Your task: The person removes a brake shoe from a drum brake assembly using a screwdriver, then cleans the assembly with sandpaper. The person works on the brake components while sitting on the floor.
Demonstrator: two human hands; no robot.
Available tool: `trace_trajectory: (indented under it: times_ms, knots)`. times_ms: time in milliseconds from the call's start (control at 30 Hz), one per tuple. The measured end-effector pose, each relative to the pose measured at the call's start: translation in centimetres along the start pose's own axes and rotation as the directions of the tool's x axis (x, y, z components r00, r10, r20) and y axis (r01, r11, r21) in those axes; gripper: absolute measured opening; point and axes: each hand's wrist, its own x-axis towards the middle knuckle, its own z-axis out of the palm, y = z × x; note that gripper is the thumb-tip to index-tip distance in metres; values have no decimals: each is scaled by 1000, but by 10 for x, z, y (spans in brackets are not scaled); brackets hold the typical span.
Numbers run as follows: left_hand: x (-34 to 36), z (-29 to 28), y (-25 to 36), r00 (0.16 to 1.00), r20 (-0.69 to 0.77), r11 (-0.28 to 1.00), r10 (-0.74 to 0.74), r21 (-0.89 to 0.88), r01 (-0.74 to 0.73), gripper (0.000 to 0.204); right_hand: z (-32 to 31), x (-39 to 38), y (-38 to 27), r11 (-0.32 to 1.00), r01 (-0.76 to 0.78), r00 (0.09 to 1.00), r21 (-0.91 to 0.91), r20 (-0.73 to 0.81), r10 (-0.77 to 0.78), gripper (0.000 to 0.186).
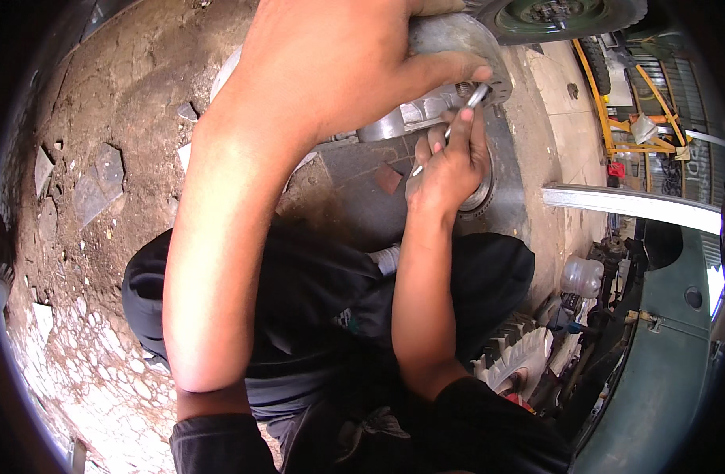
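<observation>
A grey cast-metal housing (pixel 457 39) with ribs and a round flange lies on the ground in front of me. My left hand (pixel 339 63) reaches across it from above, thumb stretched toward the flange; its other fingers are mostly hidden or cut off by the upper edge. In my right hand (pixel 449 162) is a slim silver metal tool (pixel 478 96), gripped between thumb and fingers. Its upper end meets the flange close to my left thumb, and its lower end sticks out beside my palm. Behind my right wrist, a toothed metal ring (pixel 482 193) is partly covered.
Broken tile pieces (pixel 100 183) litter the dirt at left. A wheel (pixel 556 16) stands at the top right. On the right are a yellow metal frame (pixel 603 103), a pale metal bar (pixel 631 205), a clear plastic bottle (pixel 582 276) and a green vehicle panel (pixel 663 347).
</observation>
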Motion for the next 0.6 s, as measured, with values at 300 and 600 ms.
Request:
trace_trajectory:
  times_ms: [300, 600]
  knots:
    - [-3, 4, -5, 997, -47, 996, 61, 61, -58, 54, 23, 5, 21, 972, -39, 980, 234, -182, 83, 36]
    - [-3, 0, -5, 1000, 4, 1000, 22, 13, -22, 50, 33, 2, 42, 981, 112, 989, 157, -116, -94, 30]
